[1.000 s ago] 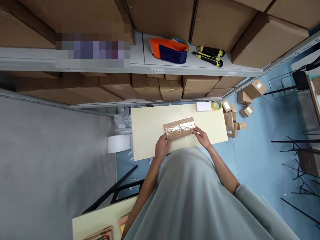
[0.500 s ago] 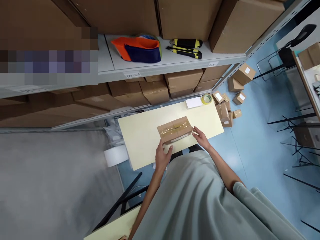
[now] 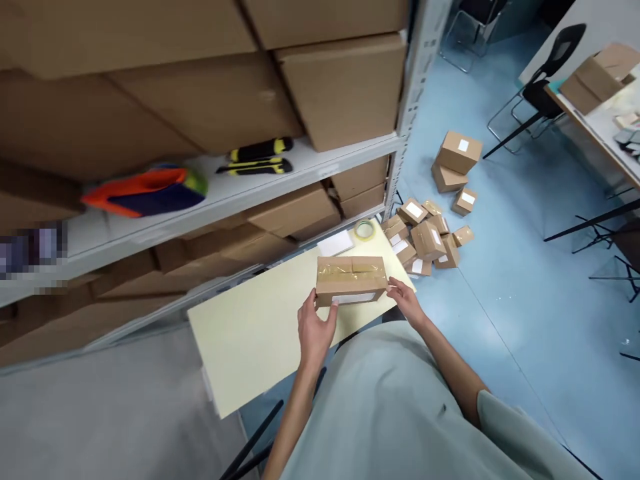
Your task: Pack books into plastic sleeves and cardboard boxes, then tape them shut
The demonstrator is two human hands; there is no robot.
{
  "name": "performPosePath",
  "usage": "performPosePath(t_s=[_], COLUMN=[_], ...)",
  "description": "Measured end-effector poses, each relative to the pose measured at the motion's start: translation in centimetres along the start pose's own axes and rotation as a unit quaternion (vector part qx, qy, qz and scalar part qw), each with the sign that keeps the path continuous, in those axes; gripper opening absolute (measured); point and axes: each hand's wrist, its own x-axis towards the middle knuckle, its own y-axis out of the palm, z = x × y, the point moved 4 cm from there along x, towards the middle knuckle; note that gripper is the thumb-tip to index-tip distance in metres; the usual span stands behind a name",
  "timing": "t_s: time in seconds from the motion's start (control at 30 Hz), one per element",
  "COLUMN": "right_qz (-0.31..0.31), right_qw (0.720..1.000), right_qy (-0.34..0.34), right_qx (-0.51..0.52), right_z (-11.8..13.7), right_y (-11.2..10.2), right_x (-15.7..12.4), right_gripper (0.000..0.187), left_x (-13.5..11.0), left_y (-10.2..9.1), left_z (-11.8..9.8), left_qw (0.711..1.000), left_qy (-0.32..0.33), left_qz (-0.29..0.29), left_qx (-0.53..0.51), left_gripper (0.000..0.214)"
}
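Between my two hands is a small brown cardboard box (image 3: 351, 279), sealed along its top with shiny tape and bearing a white label on the side facing me. My left hand (image 3: 317, 328) grips its left end, thumb at the front by the label. At the right end, my right hand (image 3: 404, 300) has its fingers on the corner. The box is over the right part of a pale yellow table (image 3: 250, 347); whether it is slightly lifted is hard to tell. Behind it lie a white pad (image 3: 335, 243) and a roll of tape (image 3: 365, 230).
A grey shelf (image 3: 350, 153) packed with cartons runs along the table's far side, holding box cutters (image 3: 260, 157) and an orange-and-blue tape dispenser (image 3: 150, 191). Several labelled parcels (image 3: 429, 240) are heaped on the blue floor beyond the table's right end. A chair (image 3: 545, 87) and another table stand farther right.
My view has swung to the right, showing more of the parcel heap. The box has turned so its labelled side faces me, and my left hand has closed on its left end.
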Motion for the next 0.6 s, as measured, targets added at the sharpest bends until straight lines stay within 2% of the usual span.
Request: performPosePath(t_s=[0.13, 0.23, 0.3, 0.43, 0.6], right_qz=[-0.011, -0.059, -0.097, -0.149, -0.208], right_qw=[0.999, 0.995, 0.99, 0.979, 0.967], right_qy=[-0.007, 0.009, 0.017, 0.03, 0.033], right_qx=[0.038, 0.078, 0.104, 0.139, 0.145], right_z=[1.0, 1.0, 0.5, -0.8, -1.8], right_y=[-7.6, -12.9, -15.7, -18.8, -20.4], right_x=[1.4, 2.0, 2.4, 3.4, 6.0], right_gripper=[0.061, 0.064, 0.065, 0.067, 0.073], left_x=[3.5, 6.0, 7.6, 11.2, 15.8], left_y=[5.9, 10.8, 14.3, 21.4, 29.3], left_z=[-7.8, -13.1, -15.9, -20.3, -25.3], left_qw=[0.996, 0.989, 0.984, 0.971, 0.951], left_qy=[0.062, 0.104, 0.123, 0.143, 0.187], left_qz=[0.05, 0.097, 0.126, 0.189, 0.244], left_qx=[0.028, 0.042, 0.04, 0.017, 0.023], left_gripper=[0.065, 0.064, 0.064, 0.061, 0.057])
